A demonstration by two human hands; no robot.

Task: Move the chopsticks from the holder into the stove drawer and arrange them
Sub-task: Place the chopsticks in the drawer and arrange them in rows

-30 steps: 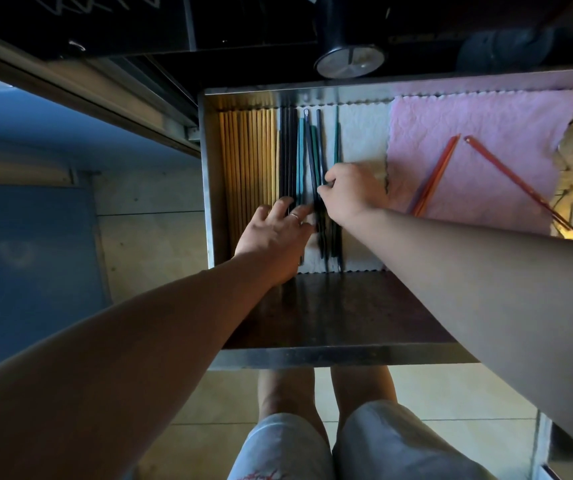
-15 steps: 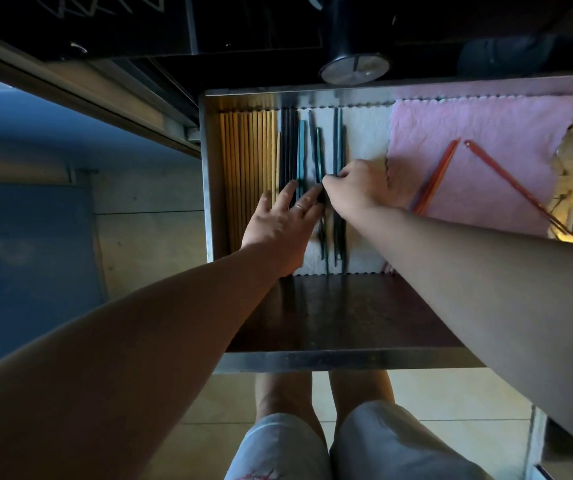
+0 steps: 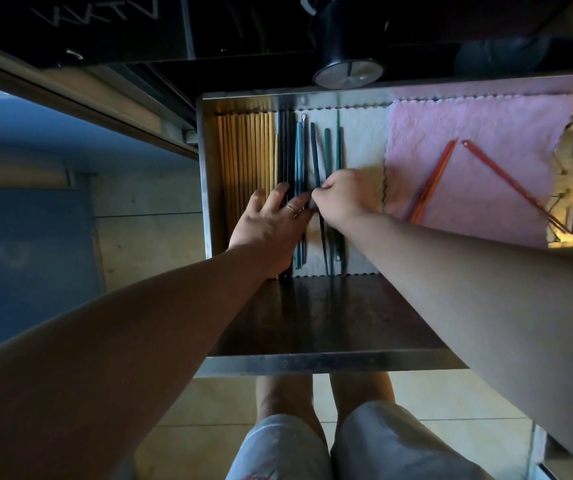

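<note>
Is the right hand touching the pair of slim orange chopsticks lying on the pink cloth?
Apart. The head view shows the right hand pinching a dark teal chopstick, with bare pink cloth between it and the orange chopsticks.

My left hand [image 3: 271,223] covers much of the dark chopsticks [image 3: 285,150]; my right hand [image 3: 343,199] hides the teal chopstick [image 3: 315,157] mid-length; my right forearm [image 3: 468,265] hides, I think, the tips of the orange chopsticks [image 3: 434,178].

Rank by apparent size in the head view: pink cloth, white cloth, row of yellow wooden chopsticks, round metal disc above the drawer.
Largest to smallest:
pink quilted cloth
white scallop-edged cloth, partly covered
row of yellow wooden chopsticks
round metal disc
</note>
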